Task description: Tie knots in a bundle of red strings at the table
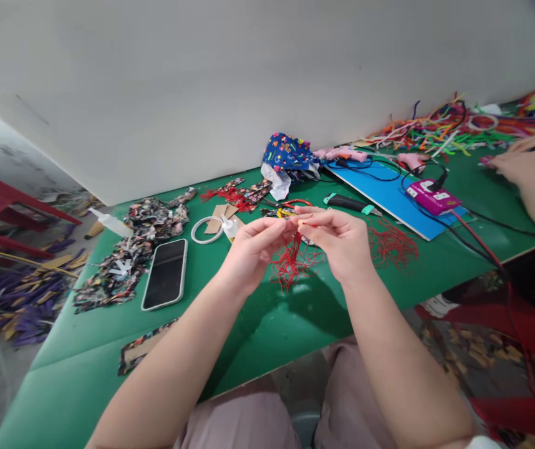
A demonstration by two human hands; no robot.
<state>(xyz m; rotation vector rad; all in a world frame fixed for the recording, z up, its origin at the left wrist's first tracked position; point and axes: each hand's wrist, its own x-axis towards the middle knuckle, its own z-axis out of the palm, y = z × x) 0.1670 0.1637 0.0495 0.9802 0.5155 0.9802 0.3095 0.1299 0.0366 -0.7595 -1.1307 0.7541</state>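
Observation:
My left hand (255, 252) and my right hand (342, 243) meet over the green table, fingertips pinched close together. Red cord (290, 265) hangs in a loose tangle below the fingers, and both hands grip its upper part. What exactly sits between the fingertips is too small to make out. To the right of my right hand lies another heap of red cord (393, 243). Just beyond my left hand are a small white glue bottle (229, 228), a white ring (206, 230) and brown cardboard pieces (223, 215). Red-handled pliers (298, 202) lie partly hidden behind my hands.
A phone (165, 274) and dark floral fabric scraps (143, 243) lie on the left. Rightward are a black-and-green cutter (351, 204), a blue board (384, 190), a purple power strip (433, 197) with cables, and pink glue guns (342, 153). Another person's hands (524, 159) work at the far right.

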